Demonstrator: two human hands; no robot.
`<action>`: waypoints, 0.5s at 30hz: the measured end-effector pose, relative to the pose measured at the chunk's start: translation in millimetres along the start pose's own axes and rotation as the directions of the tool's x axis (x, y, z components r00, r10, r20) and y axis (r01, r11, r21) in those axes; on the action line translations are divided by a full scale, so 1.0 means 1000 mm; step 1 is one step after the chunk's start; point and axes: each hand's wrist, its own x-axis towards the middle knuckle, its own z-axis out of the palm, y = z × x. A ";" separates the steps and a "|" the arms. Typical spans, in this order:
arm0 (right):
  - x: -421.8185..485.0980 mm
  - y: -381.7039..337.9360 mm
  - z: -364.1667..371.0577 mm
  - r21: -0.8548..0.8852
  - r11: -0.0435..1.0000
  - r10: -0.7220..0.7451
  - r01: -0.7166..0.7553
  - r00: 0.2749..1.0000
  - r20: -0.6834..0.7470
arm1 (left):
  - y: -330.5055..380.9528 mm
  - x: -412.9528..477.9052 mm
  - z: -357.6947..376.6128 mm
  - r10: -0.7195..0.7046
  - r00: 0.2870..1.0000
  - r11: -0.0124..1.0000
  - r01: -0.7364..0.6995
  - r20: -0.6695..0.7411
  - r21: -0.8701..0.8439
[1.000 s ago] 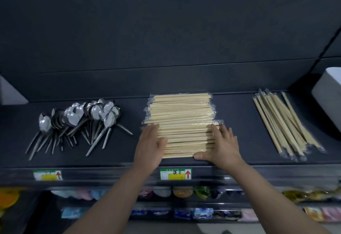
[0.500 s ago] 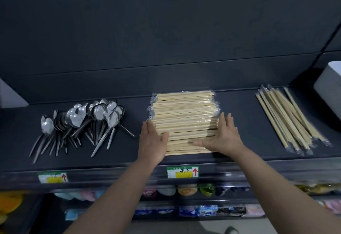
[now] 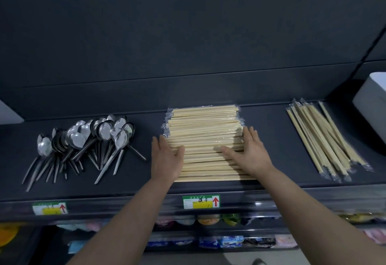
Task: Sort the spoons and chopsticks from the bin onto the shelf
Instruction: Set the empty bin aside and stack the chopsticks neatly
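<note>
While the head camera looks down on the dark shelf (image 3: 271, 183), everything lines up off the green label (image 3: 201, 201) on its front edge. Straight above that label sits the chopstick stack (image 3: 203, 133), film-wrapped pairs lying crosswise in a tidy block. The left hand (image 3: 166, 160) is flat against the block's left end, fingers straight, thumb resting over the top. The right hand (image 3: 251, 154) lies flat over the right end, fingers straight and spread, thumb reaching in across the top sticks. Neither hand grips anything; both look to be squaring the pile.

Left of the label, well apart from the stack, the spoons (image 3: 83, 139) lie in a loose heap, bowls to the back. Right of the label, a second bundle of wrapped chopsticks (image 3: 325, 141) fans out at a slant, and beyond it a white box (image 3: 371, 101) pokes in at the frame edge.

Handling call: these pairs should be light and stiff, but the clear film looks slick, so layers could slide. Best hold is likely at both short ends, pressing inward, not pinching from above.
</note>
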 end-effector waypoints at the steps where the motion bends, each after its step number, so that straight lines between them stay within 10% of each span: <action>1: 0.003 0.001 -0.001 0.001 1.000 -0.002 0.002 1.000 0.019 | -0.001 0.004 0.001 0.020 1.000 1.000 -0.021 0.021 0.014; 15: 0.020 -0.001 -0.007 0.132 0.991 0.003 -0.010 0.999 0.051 | 0.015 0.023 0.003 0.086 0.996 0.996 -0.085 -0.016 0.032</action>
